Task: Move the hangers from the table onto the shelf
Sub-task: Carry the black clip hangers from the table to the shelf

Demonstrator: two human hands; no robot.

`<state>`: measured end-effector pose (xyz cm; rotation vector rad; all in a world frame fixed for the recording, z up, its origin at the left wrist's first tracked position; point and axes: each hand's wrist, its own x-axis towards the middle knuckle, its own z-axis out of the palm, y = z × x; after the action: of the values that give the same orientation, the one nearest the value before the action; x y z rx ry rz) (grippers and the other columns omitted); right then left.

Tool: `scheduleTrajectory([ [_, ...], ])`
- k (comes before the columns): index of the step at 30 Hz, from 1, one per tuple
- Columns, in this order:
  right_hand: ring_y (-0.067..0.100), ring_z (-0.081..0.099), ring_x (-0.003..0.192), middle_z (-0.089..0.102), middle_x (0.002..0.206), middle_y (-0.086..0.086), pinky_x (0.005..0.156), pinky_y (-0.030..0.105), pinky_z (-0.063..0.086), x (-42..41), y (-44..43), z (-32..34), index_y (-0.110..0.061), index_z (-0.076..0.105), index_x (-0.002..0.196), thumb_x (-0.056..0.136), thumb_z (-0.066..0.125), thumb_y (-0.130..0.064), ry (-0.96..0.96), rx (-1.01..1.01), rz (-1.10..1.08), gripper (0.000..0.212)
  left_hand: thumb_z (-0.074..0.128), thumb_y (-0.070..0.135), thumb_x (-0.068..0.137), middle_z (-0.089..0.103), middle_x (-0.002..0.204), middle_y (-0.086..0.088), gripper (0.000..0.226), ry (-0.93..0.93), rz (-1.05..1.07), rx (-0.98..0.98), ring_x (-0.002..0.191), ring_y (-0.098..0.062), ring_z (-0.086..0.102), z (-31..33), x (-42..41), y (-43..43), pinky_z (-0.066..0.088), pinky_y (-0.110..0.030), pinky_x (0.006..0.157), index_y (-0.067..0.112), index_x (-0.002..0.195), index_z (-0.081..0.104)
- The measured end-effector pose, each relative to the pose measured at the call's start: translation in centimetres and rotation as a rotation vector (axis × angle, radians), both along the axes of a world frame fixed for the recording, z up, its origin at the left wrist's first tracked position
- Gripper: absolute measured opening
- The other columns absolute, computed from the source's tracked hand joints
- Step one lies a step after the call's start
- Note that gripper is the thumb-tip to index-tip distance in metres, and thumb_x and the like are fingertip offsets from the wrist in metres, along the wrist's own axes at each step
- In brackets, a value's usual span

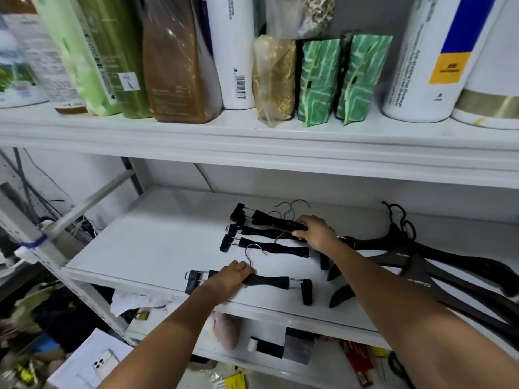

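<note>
On the white middle shelf (157, 242) lie several black clip hangers with metal hooks. The nearest clip hanger (269, 282) rests along the shelf's front edge, and my left hand (229, 277) grips its bar beside the hook. Behind it a group of three clip hangers (261, 234) lies in rows. My right hand (316, 231) is closed on the right end of the rearmost one. A pile of dark brown wooden hangers (438, 265) lies on the right part of the same shelf, partly behind my right forearm.
The upper shelf (252, 136) holds bottles, green pouches and bagged goods. The lower shelf (309, 352) carries small items and a pink cloth. A slanted metal frame (42, 248) stands left, with a phone on paper (105, 362) and clutter below.
</note>
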<state>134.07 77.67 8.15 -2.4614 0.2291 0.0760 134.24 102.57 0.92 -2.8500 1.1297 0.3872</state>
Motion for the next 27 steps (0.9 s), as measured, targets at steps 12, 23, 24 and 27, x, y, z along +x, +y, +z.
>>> scheduleTrajectory([
  [12,0.028,0.060,0.104,0.065,0.113,0.009,0.088,0.032,0.046,0.6,4.0,0.8,-0.023,0.058,0.126,0.093,0.058,-0.030,-0.112,-0.562,0.053,0.034,0.039,0.026,0.097,0.061,0.104,-0.010,0.033,-0.461,-0.134,-0.437,0.093,-0.028,0.061,8.3,4.7,-1.8,0.050,-0.035,0.074,0.012,0.116,0.061],
  [23,0.025,0.058,0.102,0.065,0.105,0.008,0.083,0.032,0.044,-0.4,7.6,2.2,-0.018,0.062,0.119,0.094,0.058,-0.025,-0.183,-0.873,0.100,0.026,0.041,0.054,0.094,0.060,0.121,-0.017,0.058,-0.101,0.466,-0.487,0.113,-0.034,0.056,14.3,8.4,-8.6,0.046,-0.038,0.092,0.002,0.114,0.058],
  [24,0.025,0.058,0.103,0.065,0.105,0.009,0.084,0.032,0.044,-0.5,7.7,2.4,-0.018,0.062,0.118,0.094,0.058,-0.027,-0.170,-0.871,0.100,0.026,0.042,0.049,0.096,0.059,0.121,-0.018,0.054,-0.089,0.471,-0.490,0.113,-0.034,0.056,14.1,8.3,-8.7,0.046,-0.037,0.091,0.001,0.114,0.058],
  [27,0.024,0.059,0.101,0.065,0.103,0.009,0.083,0.032,0.044,-0.7,7.4,2.2,-0.015,0.062,0.117,0.094,0.057,-0.031,-0.118,-0.859,0.112,0.029,0.048,0.033,0.096,0.060,0.118,-0.023,0.044,0.009,0.478,-0.539,0.112,-0.037,0.057,13.9,8.3,-9.0,0.047,-0.036,0.088,-0.005,0.113,0.058],
])
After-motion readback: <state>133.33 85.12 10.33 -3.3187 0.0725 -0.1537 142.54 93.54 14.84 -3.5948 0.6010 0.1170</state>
